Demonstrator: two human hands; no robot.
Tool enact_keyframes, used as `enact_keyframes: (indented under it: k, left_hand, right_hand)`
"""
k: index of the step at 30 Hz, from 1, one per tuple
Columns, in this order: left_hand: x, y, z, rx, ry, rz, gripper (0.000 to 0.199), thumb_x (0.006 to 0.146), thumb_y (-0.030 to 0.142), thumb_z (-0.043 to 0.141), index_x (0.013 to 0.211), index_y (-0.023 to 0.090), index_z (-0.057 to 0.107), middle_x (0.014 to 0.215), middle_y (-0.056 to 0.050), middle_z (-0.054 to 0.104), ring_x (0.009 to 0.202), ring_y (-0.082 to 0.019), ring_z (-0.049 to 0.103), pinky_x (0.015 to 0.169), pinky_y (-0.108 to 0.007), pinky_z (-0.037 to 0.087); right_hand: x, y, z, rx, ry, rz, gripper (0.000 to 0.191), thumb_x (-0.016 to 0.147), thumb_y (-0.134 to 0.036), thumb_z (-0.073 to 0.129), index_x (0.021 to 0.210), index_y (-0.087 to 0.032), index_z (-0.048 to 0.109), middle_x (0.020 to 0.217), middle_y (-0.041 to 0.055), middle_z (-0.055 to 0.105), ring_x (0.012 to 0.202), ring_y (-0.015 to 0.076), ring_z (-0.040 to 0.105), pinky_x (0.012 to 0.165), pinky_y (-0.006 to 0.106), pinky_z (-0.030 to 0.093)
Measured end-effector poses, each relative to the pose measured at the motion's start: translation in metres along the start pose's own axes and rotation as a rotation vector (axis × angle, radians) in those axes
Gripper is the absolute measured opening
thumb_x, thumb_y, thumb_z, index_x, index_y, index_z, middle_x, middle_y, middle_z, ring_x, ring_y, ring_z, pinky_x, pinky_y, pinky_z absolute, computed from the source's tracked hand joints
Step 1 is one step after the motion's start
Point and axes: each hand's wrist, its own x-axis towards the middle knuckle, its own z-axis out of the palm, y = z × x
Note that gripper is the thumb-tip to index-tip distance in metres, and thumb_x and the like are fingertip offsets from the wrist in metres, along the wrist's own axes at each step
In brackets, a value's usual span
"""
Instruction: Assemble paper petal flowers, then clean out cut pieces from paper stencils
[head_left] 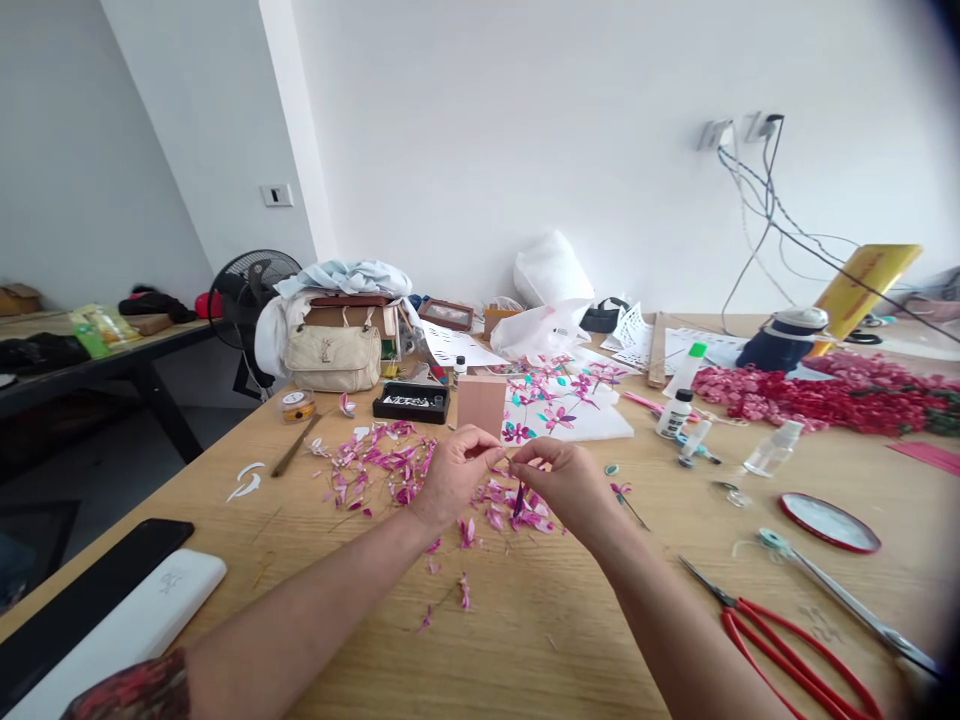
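Above the middle of the table, my left hand (461, 468) and my right hand (561, 482) almost meet, both closed in a pinch. A dark purple flower petal (518, 500) hangs below my right fingertips, and what looks like its thin stem runs between the two hands. The fingers hide most of the stem. Beneath and behind them lie scattered pink and magenta petals (397, 462), some with thin stems. A white sheet with flat magenta flowers and teal leaves (559, 415) is just beyond, beside an upright pinkish-brown board (481, 405).
Red-handled scissors (780, 645), long tweezers (847, 600) and a red-rimmed round dish (829, 522) lie right. Small bottles (675, 413) stand behind them, near pink flower bunches (825, 390). A black phone (112, 570) and white power bank (142, 620) lie left; a beige bag (334, 355) stands at the back.
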Motion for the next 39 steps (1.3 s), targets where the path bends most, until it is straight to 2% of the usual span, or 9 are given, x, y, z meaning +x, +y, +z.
enact_keyframes:
  k: [5,13,20,25,27,29,32,35,39]
  left_hand:
    - [-0.001,-0.006,0.01,-0.096,0.018,-0.107,0.008,0.068,0.022,0.061,0.064,0.015,0.062,0.064,0.0,0.059,0.064,-0.012,0.052,0.061,-0.022,0.039]
    - [-0.011,-0.009,0.019,-0.473,0.077,-0.382,0.019,0.063,0.03,0.068,0.061,0.013,0.059,0.055,0.003,0.053,0.053,-0.007,0.047,0.053,-0.019,0.037]
    - [-0.014,-0.013,0.014,-0.678,-0.032,-0.576,0.025,0.059,0.029,0.072,0.068,0.011,0.057,0.06,-0.001,0.059,0.052,-0.008,0.054,0.052,-0.02,0.042]
    - [-0.013,-0.021,0.014,-0.723,0.057,-0.576,0.024,0.058,0.027,0.073,0.066,0.011,0.057,0.059,-0.001,0.06,0.054,-0.009,0.057,0.052,-0.019,0.042]
    - [-0.01,-0.02,0.012,-0.703,0.135,-0.506,0.02,0.062,0.027,0.07,0.066,0.012,0.057,0.059,-0.001,0.061,0.055,-0.009,0.057,0.053,-0.02,0.042]
    - [-0.006,-0.017,0.008,-0.649,0.21,-0.401,0.016,0.065,0.025,0.067,0.066,0.012,0.057,0.058,-0.001,0.061,0.056,-0.009,0.057,0.055,-0.02,0.043]
    - [-0.001,-0.011,0.001,-0.531,0.24,-0.247,0.011,0.07,0.024,0.062,0.067,0.013,0.059,0.06,0.0,0.061,0.058,-0.01,0.057,0.058,-0.022,0.044]
    - [-0.003,-0.004,0.0,-0.395,0.19,-0.149,0.01,0.072,0.023,0.06,0.067,0.014,0.06,0.061,0.0,0.061,0.057,-0.01,0.055,0.058,-0.022,0.044]
    - [-0.01,0.003,0.003,-0.257,0.163,-0.077,0.007,0.07,0.019,0.061,0.064,0.016,0.062,0.059,0.002,0.059,0.056,-0.009,0.052,0.056,-0.021,0.041]
  right_hand:
    - [0.0,0.008,0.001,-0.256,0.125,-0.213,0.012,0.065,-0.017,0.06,0.054,-0.021,0.057,0.062,-0.0006,0.059,0.063,0.0164,0.051,0.057,0.026,0.033]
    - [-0.01,0.011,0.008,-0.663,0.315,-0.463,0.014,0.073,-0.018,0.063,0.061,-0.02,0.057,0.07,0.0003,0.06,0.078,0.0186,0.048,0.068,0.03,0.028]
    - [-0.014,0.011,0.014,-0.831,0.307,-0.569,0.013,0.077,-0.017,0.061,0.065,-0.018,0.055,0.072,0.0012,0.057,0.083,0.0189,0.046,0.077,0.033,0.026]
    - [-0.018,0.007,0.017,-0.815,0.33,-0.613,0.008,0.078,-0.014,0.057,0.072,-0.019,0.058,0.082,0.0047,0.06,0.09,0.0215,0.046,0.082,0.037,0.026]
    - [-0.021,0.003,0.017,-0.696,0.386,-0.619,0.008,0.08,-0.016,0.054,0.078,-0.02,0.06,0.09,0.007,0.06,0.092,0.0225,0.047,0.081,0.037,0.028]
    - [-0.023,-0.001,0.018,-0.452,0.356,-0.536,0.014,0.082,-0.024,0.05,0.072,-0.02,0.059,0.082,0.0066,0.059,0.08,0.0202,0.05,0.072,0.033,0.033]
    - [-0.024,0.001,0.028,0.143,0.1,-0.177,0.029,0.08,-0.039,0.05,0.06,-0.019,0.054,0.054,0.0003,0.047,0.052,0.0133,0.042,0.05,0.027,0.031]
    - [-0.021,0.005,0.042,0.82,-0.084,0.182,0.026,0.071,-0.044,0.062,0.069,-0.018,0.057,0.052,-0.0034,0.044,0.045,0.0086,0.036,0.042,0.022,0.026]
    - [-0.019,0.002,0.052,1.333,0.021,0.348,0.032,0.05,-0.03,0.08,0.067,-0.018,0.055,0.062,-0.0044,0.05,0.045,0.0033,0.032,0.037,0.015,0.022]
